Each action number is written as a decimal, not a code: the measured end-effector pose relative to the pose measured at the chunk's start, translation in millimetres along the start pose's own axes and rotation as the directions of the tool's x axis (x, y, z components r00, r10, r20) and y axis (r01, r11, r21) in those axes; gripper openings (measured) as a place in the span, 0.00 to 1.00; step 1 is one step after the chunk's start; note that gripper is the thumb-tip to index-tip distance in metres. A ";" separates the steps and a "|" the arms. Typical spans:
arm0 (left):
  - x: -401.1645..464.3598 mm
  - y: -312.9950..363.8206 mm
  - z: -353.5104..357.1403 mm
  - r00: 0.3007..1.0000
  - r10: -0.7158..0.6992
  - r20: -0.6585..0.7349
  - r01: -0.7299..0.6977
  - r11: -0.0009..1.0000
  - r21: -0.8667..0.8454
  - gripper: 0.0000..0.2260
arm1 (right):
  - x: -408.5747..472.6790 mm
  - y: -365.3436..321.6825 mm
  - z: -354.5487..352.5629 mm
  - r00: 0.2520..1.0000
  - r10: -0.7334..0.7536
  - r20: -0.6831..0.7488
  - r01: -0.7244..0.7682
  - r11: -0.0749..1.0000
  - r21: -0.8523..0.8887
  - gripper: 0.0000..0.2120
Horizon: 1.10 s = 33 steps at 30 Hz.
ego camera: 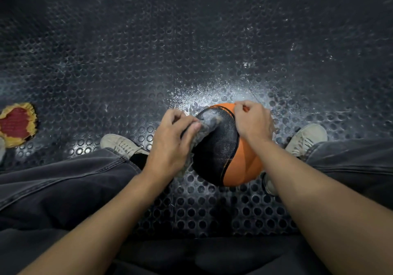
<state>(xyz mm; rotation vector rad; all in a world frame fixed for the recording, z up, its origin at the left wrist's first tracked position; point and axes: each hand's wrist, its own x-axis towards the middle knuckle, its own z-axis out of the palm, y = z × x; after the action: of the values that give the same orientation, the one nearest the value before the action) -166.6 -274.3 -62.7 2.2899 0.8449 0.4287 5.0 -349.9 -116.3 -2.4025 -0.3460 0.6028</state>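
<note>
An orange and black basketball (221,147) rests on the dark studded floor between my feet. My left hand (172,145) grips a grey cloth (204,130) and presses it against the ball's black panel on its left side. My right hand (253,121) lies on top of the ball at its far right, fingers curled over the orange part. The black panel looks wet and shiny.
A red and yellow cloth (17,123) lies on the floor at the far left. My two pale sneakers, the left one (119,144) and the right one (306,136), stand on either side of the ball. The rubber floor (191,51) beyond the ball is speckled with white droplets.
</note>
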 end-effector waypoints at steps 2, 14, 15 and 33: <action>-9.5 7.9 4.6 1.000 -0.013 -0.015 0.012 0.998 -0.065 0.07 | 5.8 -7.8 -2.9 1.000 0.027 0.012 -0.027 1.000 0.009 0.12; -15.5 -6.9 40.1 0.977 0.200 0.071 -0.212 0.927 0.309 0.10 | 9.8 -12.8 -2.4 0.999 0.025 -0.027 -0.026 0.999 -0.039 0.12; -20.3 -9.6 43.9 0.969 0.223 0.105 -0.247 0.899 0.362 0.15 | 11.8 -14.8 -2.5 0.998 0.036 -0.042 -0.038 0.998 -0.042 0.12; -20.7 -41.7 44.5 0.830 0.483 0.281 -0.555 0.766 0.323 0.18 | 24.0 -9.6 -3.2 0.999 -0.047 0.020 0.046 0.998 0.039 0.13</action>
<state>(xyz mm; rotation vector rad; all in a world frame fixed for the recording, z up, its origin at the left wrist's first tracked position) -178.9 -284.6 -125.1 2.8928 0.1830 0.2922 26.3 -335.0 -115.9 -2.3467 -0.3947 0.6090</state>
